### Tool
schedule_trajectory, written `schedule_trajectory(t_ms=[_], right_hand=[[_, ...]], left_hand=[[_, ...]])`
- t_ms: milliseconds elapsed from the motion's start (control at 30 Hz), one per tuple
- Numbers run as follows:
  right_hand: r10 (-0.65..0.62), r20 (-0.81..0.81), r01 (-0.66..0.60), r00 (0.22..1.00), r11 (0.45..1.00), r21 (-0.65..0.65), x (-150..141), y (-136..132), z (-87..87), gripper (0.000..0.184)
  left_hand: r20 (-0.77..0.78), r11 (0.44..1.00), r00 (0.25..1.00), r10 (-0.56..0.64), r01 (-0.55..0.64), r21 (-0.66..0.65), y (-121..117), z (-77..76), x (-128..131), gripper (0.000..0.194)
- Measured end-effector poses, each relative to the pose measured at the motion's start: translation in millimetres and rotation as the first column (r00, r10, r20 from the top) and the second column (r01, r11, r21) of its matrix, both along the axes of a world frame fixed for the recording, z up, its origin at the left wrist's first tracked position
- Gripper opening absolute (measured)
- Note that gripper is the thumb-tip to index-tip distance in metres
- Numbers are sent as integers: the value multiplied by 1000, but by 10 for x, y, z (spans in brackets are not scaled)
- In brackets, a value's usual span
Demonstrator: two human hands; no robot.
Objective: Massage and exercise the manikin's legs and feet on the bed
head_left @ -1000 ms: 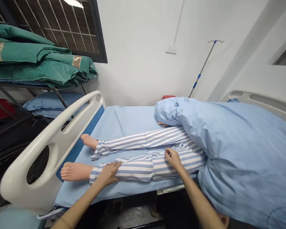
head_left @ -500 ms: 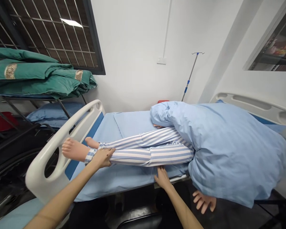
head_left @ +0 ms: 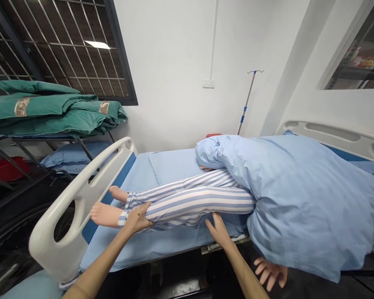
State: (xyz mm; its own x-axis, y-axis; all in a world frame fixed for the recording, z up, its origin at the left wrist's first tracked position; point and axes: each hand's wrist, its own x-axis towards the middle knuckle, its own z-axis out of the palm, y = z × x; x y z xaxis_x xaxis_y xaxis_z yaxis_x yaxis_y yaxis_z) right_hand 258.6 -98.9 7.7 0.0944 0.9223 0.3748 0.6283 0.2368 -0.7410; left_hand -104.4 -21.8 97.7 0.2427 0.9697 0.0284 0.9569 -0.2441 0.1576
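A care manikin in blue-and-white striped trousers (head_left: 202,199) lies on a bed with a light blue sheet (head_left: 171,164). My left hand (head_left: 139,218) is wrapped round its near lower leg, just above the bare foot (head_left: 106,214). Under the same leg's knee, my right hand (head_left: 218,228) has its fingers tucked in, the tips hidden and the thumb apart. That knee is slightly bent and raised. The far leg, ending in another bare foot (head_left: 118,194), lies straight. A bunched light blue quilt (head_left: 299,199) covers the upper body; one manikin hand (head_left: 271,272) hangs out below it.
A white footboard (head_left: 59,216) stands at the left and a headboard (head_left: 339,135) at the right. Behind the bed rises an IV pole (head_left: 247,101). Folded green bedding (head_left: 52,110) lies on a rack at the left, with a dark wheelchair (head_left: 15,211) before it.
The near knee has risen and bent, and its foot has slid toward the right and the near side of the bed. Both hands have stayed at the leg. The view has shifted slightly.
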Motion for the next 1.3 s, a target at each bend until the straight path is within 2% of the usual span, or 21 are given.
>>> schedule_trajectory(t_ms=[133, 267, 400, 567, 667, 800, 933, 1033, 1167, 1300], right_hand=[[-6, -154, 3, 988, 1000, -19, 66, 3, 242, 48], [31, -260, -41, 965, 999, -34, 136, -16, 368, 50], [43, -238, -57, 970, 997, -53, 144, -49, 408, 52], [-38, -132, 33, 990, 999, -37, 105, -54, 419, 52], [-44, -81, 39, 996, 997, -59, 93, -57, 350, 51], [-46, 15, 47, 999, 990, -135, 41, -77, 134, 49], [-5, 114, 26, 994, 983, -184, -87, -73, -136, 46], [40, 182, 7, 982, 968, -249, -197, -59, -313, 44], [44, 224, 32, 974, 945, -326, -283, -36, -436, 40], [75, 172, -14, 982, 944, -330, -255, -32, -385, 40]], left_hand=[[100, 994, 990, 100, -95, -47, -88, -238, 344, 67], [165, 990, 978, 124, -112, -82, -166, -340, 578, 68], [137, 996, 989, 46, -36, -79, -196, -288, 523, 67], [29, 999, 999, -20, 21, -48, -151, -55, 308, 71], [-8, 998, 998, -63, 63, 0, -103, 101, 205, 71], [-79, 993, 992, -94, 100, 70, -79, 289, 19, 68], [-189, 988, 977, -99, 120, 101, -170, 487, -146, 62], [-283, 984, 953, -104, 141, 110, -286, 594, -163, 56], [-310, 987, 945, -104, 136, 83, -409, 609, -104, 55], [-281, 993, 956, -87, 105, 51, -435, 507, -129, 59]])
